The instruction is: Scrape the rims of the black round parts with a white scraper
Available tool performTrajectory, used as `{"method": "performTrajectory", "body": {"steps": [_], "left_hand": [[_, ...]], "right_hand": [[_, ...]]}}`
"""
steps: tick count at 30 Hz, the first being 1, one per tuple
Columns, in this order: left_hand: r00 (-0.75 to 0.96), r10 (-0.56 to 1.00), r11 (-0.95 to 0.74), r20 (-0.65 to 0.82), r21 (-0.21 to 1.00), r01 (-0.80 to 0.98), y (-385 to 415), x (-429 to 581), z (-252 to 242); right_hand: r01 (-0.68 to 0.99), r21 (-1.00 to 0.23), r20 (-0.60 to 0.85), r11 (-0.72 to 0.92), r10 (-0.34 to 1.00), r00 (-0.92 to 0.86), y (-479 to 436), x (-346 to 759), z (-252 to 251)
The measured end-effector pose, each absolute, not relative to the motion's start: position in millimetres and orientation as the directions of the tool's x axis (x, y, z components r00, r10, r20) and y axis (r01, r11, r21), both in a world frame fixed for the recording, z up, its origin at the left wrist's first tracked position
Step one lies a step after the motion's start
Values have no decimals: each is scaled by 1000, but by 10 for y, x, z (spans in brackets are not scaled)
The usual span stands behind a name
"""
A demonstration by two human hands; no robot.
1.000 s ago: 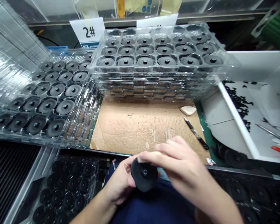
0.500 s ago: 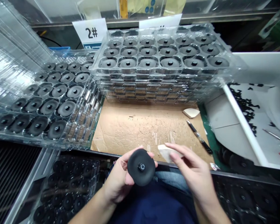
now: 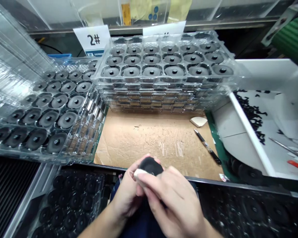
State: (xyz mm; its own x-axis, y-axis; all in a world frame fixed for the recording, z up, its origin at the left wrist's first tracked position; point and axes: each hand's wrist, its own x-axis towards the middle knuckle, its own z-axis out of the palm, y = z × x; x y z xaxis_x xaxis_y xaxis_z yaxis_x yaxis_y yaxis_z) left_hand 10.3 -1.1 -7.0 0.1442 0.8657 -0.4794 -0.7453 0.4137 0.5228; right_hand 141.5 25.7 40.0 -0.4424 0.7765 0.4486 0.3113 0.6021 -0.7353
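Low in the middle of the view, my left hand [image 3: 126,195] is closed round a black round disc part [image 3: 151,165], of which only the upper edge shows. My right hand [image 3: 171,201] lies across the disc from the right, its fingers pressed together on a small pale wedge-shaped piece [image 3: 139,172] held against the disc's left side. Both hands hover over my lap, just in front of the cardboard sheet [image 3: 149,138] on the bench.
Stacked clear trays of black discs stand at the back [image 3: 164,62] and at the left [image 3: 52,112]. A second pale wedge [image 3: 199,121] and a pen [image 3: 207,146] lie on the cardboard's right. A white bin [image 3: 263,119] with black scraps is at the right. Dark trays of discs sit below the bench edge [image 3: 72,201].
My right hand, which held the pale wedge apart to the right, has moved left over the disc and now covers most of it. The disc has tilted away behind the fingers.
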Motion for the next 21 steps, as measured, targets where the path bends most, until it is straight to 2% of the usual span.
{"method": "performTrajectory", "body": {"steps": [2,3,6,8,12,15,17,18,20,21], "left_hand": [[115,880,368,-461,507,-780,-6,74,-85],[116,885,357,-450,496,-792,0,67,-93],[201,887,385,-416,424,-820,24,91,-91],[260,884,407,-388,366,-837,39,122,-74],[328,878,439,-348,313,-843,40,124,-69],[366,875,458,-317,295,-839,15,76,-113],[337,900,422,-275,364,-831,-4,33,-152],[292,926,373,-240,451,-811,-11,6,-169],[148,981,193,-126,708,-680,-14,-60,-191],[81,996,82,-45,832,-549,-11,-98,-194]], "right_hand": [[296,-803,314,518,788,-529,267,1495,324],[325,-834,246,446,828,-504,280,1565,252],[455,-869,141,195,978,-151,342,1775,-78],[512,-854,108,91,994,4,392,1849,-355],[586,-805,83,88,996,-35,461,1846,-764],[596,-797,125,100,992,2,430,1809,-742],[575,-808,141,125,990,-18,387,1791,-613],[561,-816,144,141,989,-39,367,1784,-543],[538,-827,142,163,987,-80,334,1772,-435],[528,-833,138,166,986,-92,320,1766,-405]]}}
